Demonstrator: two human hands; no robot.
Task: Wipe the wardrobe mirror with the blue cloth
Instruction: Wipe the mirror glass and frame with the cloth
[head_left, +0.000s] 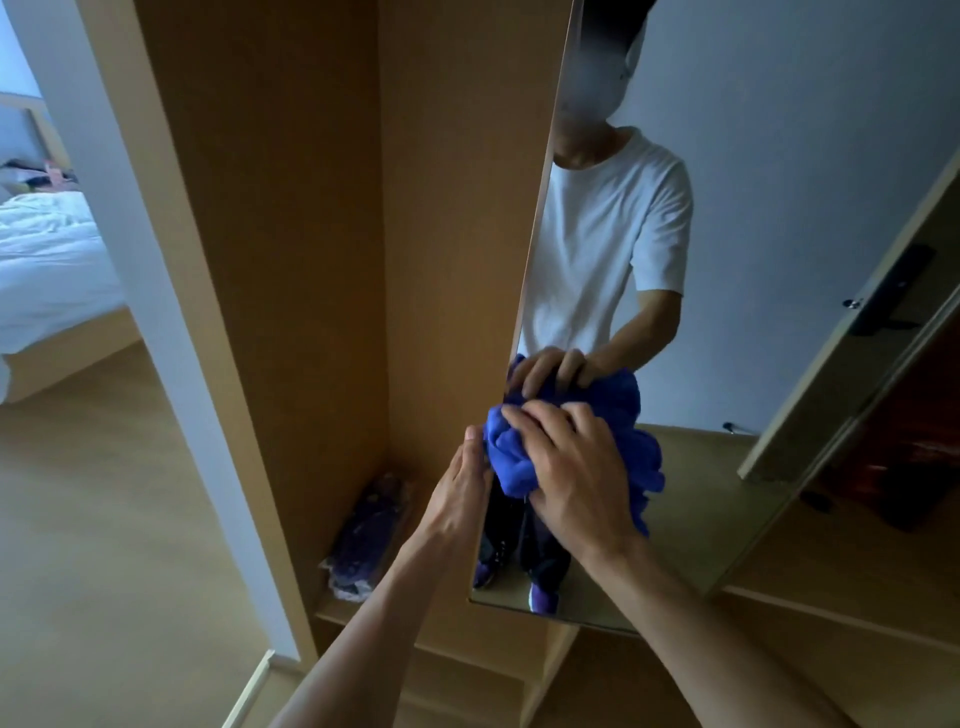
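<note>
The wardrobe mirror (753, 182) is a tall pane on an opened wooden door, and it reflects a person in a white T-shirt. A bunched blue cloth (511, 457) is pressed against the lower left part of the glass. My right hand (566, 467) lies over the cloth and grips it. My left hand (465, 493) holds the mirror door's left edge just beside the cloth, fingers wrapped round the edge. The cloth and a hand also appear as a reflection above.
The open wardrobe (311, 234) stands left of the mirror, with a purple packet (363, 535) on its bottom shelf. Further left, a doorway shows a bed with white sheets (47, 260). Another wooden door with a dark handle (883, 296) shows in the reflection.
</note>
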